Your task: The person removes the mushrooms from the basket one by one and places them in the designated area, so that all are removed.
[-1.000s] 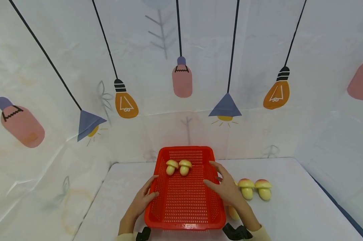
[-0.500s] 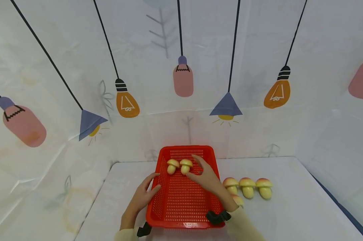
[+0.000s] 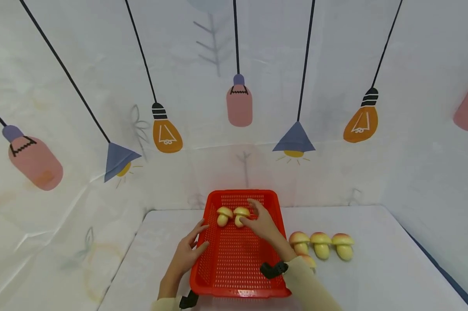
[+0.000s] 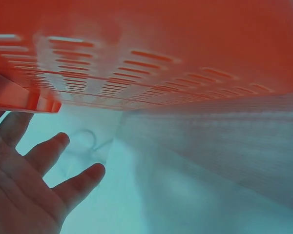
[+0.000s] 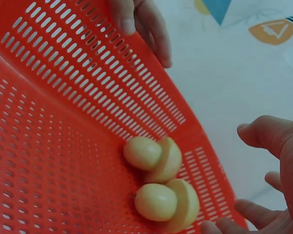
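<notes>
A red slotted plastic basket [image 3: 239,259] stands on the white table. Inside, near its far end, two yellow toy mushrooms [image 3: 223,216] [image 5: 156,204] lie side by side. My left hand [image 3: 187,252] rests at the basket's left rim, thumb tip over the edge; its fingers [image 4: 83,185] spread loosely outside the wall. Over the basket's far right part, my right hand [image 3: 262,222] is spread with bent fingers and holds nothing. Its thumb comes close to the right-hand mushroom in the head view; whether it touches cannot be told. The right wrist view shows a gap between them.
To the right of the basket, several more toy mushrooms [image 3: 321,245] with reddish caps lie on the table [image 3: 389,276]; one is partly hidden by the right sleeve [image 3: 307,280]. A white cloth [image 3: 202,172] printed with lamps hangs behind the table.
My right hand has moved left from the basket's right rim to above its inside, near the two mushrooms, then stayed about there. The left hand keeps its place at the left rim.
</notes>
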Action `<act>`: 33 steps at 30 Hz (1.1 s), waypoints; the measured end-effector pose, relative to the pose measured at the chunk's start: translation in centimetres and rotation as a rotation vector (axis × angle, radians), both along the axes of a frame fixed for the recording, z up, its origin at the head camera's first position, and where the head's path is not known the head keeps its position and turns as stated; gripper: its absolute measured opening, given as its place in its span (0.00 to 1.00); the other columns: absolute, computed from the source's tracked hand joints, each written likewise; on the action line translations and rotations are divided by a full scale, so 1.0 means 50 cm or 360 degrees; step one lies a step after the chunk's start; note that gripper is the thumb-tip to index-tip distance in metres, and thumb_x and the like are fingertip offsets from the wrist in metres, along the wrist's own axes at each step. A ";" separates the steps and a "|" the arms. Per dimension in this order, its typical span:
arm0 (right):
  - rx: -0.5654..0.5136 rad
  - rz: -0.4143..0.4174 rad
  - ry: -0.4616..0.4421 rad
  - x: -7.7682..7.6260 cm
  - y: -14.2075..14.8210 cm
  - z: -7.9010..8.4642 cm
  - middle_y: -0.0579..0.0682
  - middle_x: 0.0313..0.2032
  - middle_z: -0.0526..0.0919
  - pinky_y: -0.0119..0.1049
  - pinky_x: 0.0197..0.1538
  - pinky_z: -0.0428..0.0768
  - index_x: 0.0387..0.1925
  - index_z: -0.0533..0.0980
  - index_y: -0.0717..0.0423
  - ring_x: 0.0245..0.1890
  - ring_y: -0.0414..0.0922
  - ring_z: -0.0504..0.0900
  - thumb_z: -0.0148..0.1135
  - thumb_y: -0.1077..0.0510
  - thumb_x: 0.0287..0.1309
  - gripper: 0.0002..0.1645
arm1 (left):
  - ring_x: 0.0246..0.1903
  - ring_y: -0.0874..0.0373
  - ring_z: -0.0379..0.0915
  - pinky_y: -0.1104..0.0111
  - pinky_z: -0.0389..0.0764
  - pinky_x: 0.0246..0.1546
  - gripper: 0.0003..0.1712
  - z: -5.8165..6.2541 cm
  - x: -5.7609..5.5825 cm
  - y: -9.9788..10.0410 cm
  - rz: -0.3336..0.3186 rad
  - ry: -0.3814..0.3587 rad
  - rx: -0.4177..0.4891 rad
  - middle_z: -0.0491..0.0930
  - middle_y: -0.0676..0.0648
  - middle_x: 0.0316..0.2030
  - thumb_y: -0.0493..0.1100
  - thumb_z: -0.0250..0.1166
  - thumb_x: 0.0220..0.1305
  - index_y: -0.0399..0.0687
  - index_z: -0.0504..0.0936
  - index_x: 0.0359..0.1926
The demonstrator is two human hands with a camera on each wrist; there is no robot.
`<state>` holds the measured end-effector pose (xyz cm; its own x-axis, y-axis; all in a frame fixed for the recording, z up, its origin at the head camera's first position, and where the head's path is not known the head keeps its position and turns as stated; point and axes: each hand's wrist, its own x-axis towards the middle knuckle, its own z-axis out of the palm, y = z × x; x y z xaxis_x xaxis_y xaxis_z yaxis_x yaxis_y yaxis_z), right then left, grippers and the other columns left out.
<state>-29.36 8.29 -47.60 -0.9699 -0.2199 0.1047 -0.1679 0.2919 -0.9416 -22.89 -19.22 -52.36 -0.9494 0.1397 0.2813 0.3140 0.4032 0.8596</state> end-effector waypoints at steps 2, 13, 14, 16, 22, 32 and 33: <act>0.0018 -0.0011 -0.0018 -0.012 -0.004 -0.006 0.67 0.72 0.67 0.65 0.68 0.68 0.75 0.64 0.56 0.73 0.67 0.64 0.69 0.56 0.65 0.41 | 0.75 0.35 0.56 0.33 0.70 0.61 0.28 -0.003 0.002 -0.003 -0.0010 -0.0030 0.0039 0.59 0.41 0.78 0.38 0.66 0.71 0.43 0.75 0.70; 0.0212 -0.0138 -0.0039 -0.056 -0.013 -0.028 0.64 0.71 0.70 0.61 0.65 0.73 0.71 0.69 0.56 0.70 0.63 0.69 0.71 0.53 0.63 0.38 | 0.78 0.38 0.50 0.38 0.63 0.69 0.30 -0.011 0.003 -0.002 -0.0067 -0.0225 0.0112 0.53 0.41 0.80 0.41 0.61 0.75 0.46 0.69 0.75; 0.0216 -0.0155 -0.0038 -0.060 -0.016 -0.029 0.64 0.70 0.70 0.61 0.66 0.72 0.70 0.70 0.57 0.70 0.64 0.69 0.71 0.53 0.63 0.37 | 0.78 0.38 0.50 0.38 0.63 0.70 0.30 -0.010 0.004 -0.003 -0.0057 -0.0232 0.0104 0.53 0.41 0.80 0.42 0.61 0.75 0.47 0.69 0.75; 0.0211 -0.0192 -0.0043 -0.068 -0.022 -0.033 0.64 0.70 0.71 0.61 0.66 0.72 0.69 0.70 0.57 0.70 0.64 0.69 0.70 0.54 0.63 0.36 | 0.78 0.40 0.52 0.40 0.66 0.69 0.30 -0.010 0.005 -0.003 -0.0042 -0.0246 0.0110 0.53 0.42 0.80 0.42 0.61 0.75 0.48 0.69 0.75; 0.0159 -0.0262 -0.0093 -0.089 -0.029 -0.047 0.64 0.70 0.71 0.60 0.65 0.74 0.69 0.70 0.59 0.69 0.63 0.70 0.70 0.55 0.62 0.36 | 0.77 0.35 0.51 0.52 0.71 0.67 0.30 -0.019 0.005 -0.003 -0.0036 -0.0195 0.0132 0.54 0.36 0.79 0.41 0.60 0.76 0.46 0.69 0.75; 0.0160 -0.0277 -0.0179 -0.093 -0.036 -0.052 0.65 0.68 0.71 0.58 0.63 0.76 0.67 0.70 0.62 0.66 0.63 0.73 0.73 0.57 0.60 0.37 | 0.61 0.42 0.74 0.68 0.82 0.47 0.28 -0.028 0.000 0.002 -0.0042 -0.0194 0.0306 0.69 0.33 0.71 0.37 0.60 0.75 0.41 0.70 0.73; 0.0160 -0.0280 -0.0184 -0.093 -0.036 -0.051 0.65 0.69 0.71 0.58 0.63 0.76 0.67 0.70 0.62 0.65 0.63 0.73 0.73 0.57 0.59 0.37 | 0.59 0.43 0.75 0.68 0.82 0.47 0.28 -0.028 0.000 0.003 -0.0041 -0.0205 0.0312 0.70 0.33 0.70 0.37 0.60 0.74 0.41 0.70 0.73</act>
<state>-34.00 6.47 -50.17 -0.9985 -0.0500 -0.0231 0.0012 0.4006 -0.9162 -22.91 -19.07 -53.75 -0.9761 0.1190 0.1821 0.2046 0.2180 0.9543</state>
